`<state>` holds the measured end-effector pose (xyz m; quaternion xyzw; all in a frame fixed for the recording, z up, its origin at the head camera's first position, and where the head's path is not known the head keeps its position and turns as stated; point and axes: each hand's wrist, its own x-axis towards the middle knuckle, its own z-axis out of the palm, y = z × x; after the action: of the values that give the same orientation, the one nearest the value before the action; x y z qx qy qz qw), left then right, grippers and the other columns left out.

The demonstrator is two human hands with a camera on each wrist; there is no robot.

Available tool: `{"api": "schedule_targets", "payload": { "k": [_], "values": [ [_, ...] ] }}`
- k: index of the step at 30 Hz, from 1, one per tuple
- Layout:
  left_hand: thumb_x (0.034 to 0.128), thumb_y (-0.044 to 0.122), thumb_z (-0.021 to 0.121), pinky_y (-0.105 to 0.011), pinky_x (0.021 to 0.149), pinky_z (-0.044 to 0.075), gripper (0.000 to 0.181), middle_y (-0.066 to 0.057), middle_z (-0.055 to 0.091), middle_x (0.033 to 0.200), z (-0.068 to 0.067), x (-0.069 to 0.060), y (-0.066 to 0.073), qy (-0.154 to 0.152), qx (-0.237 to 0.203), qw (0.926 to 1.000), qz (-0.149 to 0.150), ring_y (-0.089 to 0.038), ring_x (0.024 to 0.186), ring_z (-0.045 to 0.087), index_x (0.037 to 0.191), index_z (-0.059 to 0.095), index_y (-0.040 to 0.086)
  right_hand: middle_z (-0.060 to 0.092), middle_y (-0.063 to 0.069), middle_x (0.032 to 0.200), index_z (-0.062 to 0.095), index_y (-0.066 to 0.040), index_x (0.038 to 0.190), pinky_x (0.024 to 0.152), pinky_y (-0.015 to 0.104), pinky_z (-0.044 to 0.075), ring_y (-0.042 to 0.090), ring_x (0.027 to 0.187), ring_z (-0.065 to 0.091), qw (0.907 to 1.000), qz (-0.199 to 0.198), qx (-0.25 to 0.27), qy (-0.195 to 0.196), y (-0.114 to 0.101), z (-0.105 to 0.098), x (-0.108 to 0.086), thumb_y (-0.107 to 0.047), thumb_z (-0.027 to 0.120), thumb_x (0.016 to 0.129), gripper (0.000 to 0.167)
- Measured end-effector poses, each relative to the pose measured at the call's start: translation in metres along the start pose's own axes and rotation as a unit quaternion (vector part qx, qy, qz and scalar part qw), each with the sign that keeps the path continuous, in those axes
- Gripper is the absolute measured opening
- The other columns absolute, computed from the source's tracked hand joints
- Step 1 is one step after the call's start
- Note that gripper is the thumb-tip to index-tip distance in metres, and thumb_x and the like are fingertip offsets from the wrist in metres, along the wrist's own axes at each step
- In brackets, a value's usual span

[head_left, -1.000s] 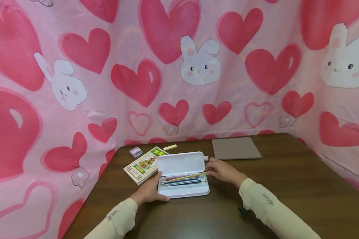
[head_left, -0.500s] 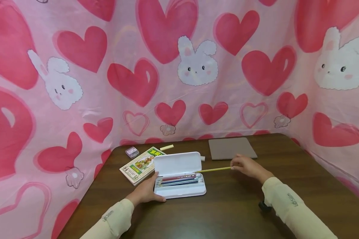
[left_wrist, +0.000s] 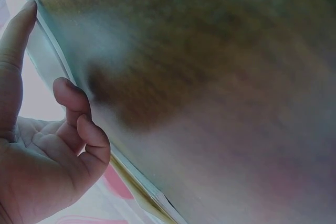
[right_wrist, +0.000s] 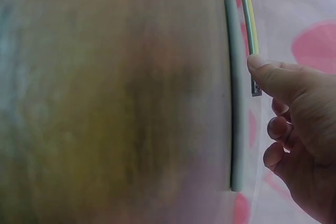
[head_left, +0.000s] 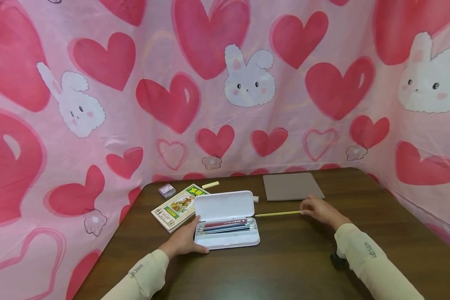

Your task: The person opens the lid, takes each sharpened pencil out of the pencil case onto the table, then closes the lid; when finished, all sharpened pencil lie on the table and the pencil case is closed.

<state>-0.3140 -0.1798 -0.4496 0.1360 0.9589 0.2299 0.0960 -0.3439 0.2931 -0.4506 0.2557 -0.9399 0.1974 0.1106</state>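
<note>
- Eleven to twelve o'clock: my left hand (head_left: 184, 241) grips the left end of the white pencil case (head_left: 234, 239), thumb at its front; lid (head_left: 224, 206) up, other pencils (head_left: 226, 228) lying inside.
- One o'clock: my right hand (head_left: 320, 209) pinches the yellow pencil (head_left: 278, 213) by its end; that one's out, the rest aren't.
- Eleven: the book (head_left: 176, 209) crowds the case.
- One, farther: the grey board (head_left: 292, 186) sits close beyond my right hand.
</note>
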Motion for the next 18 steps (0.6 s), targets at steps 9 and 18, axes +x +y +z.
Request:
{"api": "schedule_targets", "payload": {
  "k": [9, 18],
  "values": [
    [0.0583, 0.056, 0.08, -0.055, 0.103, 0.033, 0.117, -0.018, 0.041, 0.141, -0.0002, -0.0014, 0.0009, 0.0, -0.005, 1.0, 0.001, -0.033, 0.122, 0.044, 0.147, 0.02, 0.007, 0.056, -0.008, 0.077, 0.062, -0.015, 0.077, 0.075, 0.039, 0.047, 0.015, 0.078, 0.056, 0.9999, 0.0, -0.005, -0.016, 0.0053, 0.0047, 0.0032, -0.012, 0.068, 0.082, 0.008],
    [0.0584, 0.057, 0.079, -0.055, 0.102, 0.034, 0.117, -0.018, 0.041, 0.14, 0.0012, 0.0, -0.0013, 0.004, -0.007, 0.9999, 0.01, -0.032, 0.12, 0.046, 0.146, 0.021, 0.007, 0.057, -0.007, 0.076, 0.066, -0.013, 0.077, 0.064, 0.029, 0.043, 0.007, 0.071, 0.048, 0.999, 0.007, 0.005, -0.043, 0.0085, 0.0056, 0.0068, -0.013, 0.069, 0.081, 0.005]
  ]
}}
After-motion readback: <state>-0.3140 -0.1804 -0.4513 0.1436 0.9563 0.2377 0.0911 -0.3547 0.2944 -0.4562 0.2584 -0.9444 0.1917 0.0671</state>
